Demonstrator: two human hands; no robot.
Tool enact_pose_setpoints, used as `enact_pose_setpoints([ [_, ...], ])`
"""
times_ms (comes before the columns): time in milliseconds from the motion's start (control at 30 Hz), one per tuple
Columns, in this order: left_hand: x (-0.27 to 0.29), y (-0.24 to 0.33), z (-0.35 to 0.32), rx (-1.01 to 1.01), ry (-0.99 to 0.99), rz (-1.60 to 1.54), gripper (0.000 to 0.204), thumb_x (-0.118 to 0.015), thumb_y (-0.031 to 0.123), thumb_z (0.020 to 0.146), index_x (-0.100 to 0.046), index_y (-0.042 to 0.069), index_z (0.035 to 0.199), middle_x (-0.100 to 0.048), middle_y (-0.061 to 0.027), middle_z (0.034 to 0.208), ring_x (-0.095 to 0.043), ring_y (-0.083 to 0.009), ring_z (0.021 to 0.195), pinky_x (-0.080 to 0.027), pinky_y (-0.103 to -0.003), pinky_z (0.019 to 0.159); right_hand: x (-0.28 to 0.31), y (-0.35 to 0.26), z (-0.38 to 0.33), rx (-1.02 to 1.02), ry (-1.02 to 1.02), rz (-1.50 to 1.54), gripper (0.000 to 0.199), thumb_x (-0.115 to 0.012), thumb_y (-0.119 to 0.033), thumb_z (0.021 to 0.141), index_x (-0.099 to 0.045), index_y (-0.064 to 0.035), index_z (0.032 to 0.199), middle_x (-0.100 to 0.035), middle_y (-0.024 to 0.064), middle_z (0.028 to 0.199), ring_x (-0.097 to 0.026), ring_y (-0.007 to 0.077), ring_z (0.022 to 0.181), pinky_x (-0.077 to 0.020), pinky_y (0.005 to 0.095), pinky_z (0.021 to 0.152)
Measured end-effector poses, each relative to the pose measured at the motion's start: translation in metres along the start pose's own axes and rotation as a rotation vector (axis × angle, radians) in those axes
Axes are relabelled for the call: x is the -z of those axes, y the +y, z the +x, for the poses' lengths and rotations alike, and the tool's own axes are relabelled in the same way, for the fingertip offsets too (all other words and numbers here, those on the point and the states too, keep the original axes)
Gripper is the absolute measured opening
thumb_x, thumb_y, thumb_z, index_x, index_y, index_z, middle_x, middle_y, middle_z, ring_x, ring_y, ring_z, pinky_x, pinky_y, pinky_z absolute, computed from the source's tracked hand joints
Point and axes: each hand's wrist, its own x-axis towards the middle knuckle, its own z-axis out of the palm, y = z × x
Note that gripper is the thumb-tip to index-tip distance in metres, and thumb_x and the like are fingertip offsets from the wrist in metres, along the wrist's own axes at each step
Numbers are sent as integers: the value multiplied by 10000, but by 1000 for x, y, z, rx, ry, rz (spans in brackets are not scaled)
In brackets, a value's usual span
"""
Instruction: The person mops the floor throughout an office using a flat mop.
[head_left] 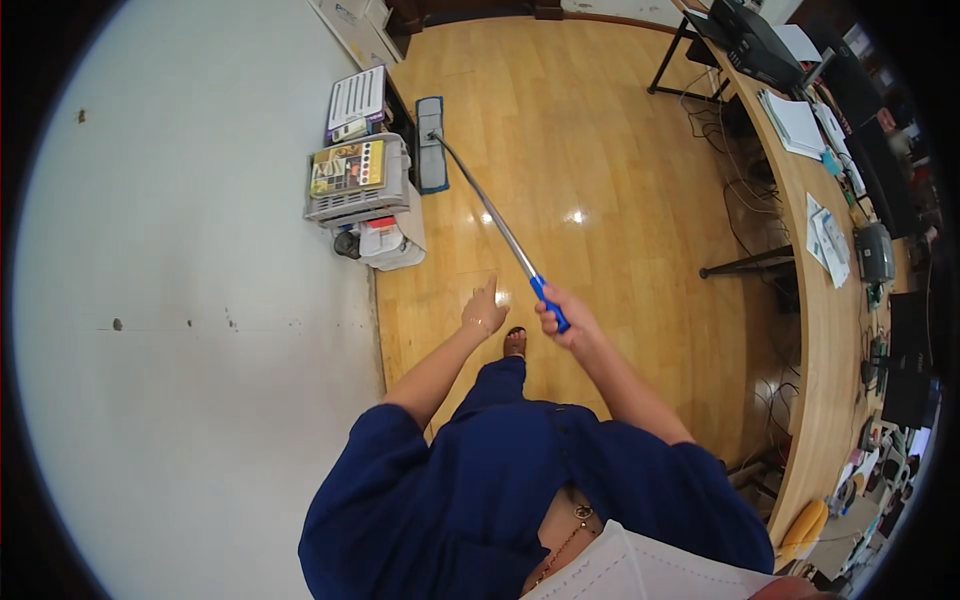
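Note:
My right hand [568, 316] is wrapped round the blue grip of a flat mop [507, 235]. Its metal pole slants away to the far left. The grey mop head [432, 165] with a blue edge lies flat on the wooden floor, right beside the stacked boxes by the wall. My left hand [484, 309] hangs in the air left of the grip, apart from the mop. It holds nothing, and at least one finger is stretched out.
A grey plastic crate [400, 190] with books on it stands against the white wall [200, 250], above white containers [400, 247]. A long wooden desk [815, 330] with papers and monitors runs along the right. Loose cables [735, 205] hang under it. My foot [515, 342] is on the floor.

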Motion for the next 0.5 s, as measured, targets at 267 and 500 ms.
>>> enact_pose_setpoints([
  [267, -68, 63, -3, -400, 4, 187, 371, -662, 161, 658, -558, 124, 1012, -561, -182, 1012, -511, -345, 1017, -476, -411, 768, 86, 74, -224, -170, 111, 127, 238, -526, -324, 874, -465, -95, 890, -481, 20, 637, -386, 68, 438, -306, 182, 354],
  [500, -189, 155, -177, -925, -781, 426, 181, -606, 190, 633, -675, 96, 771, -640, -138, 794, -615, -320, 775, -500, -415, 592, 122, 143, -483, -163, 519, -274, 379, -494, -242, 883, -475, -25, 1193, -589, 54, 1019, -572, 144, 881, -468, 277, 771],
])
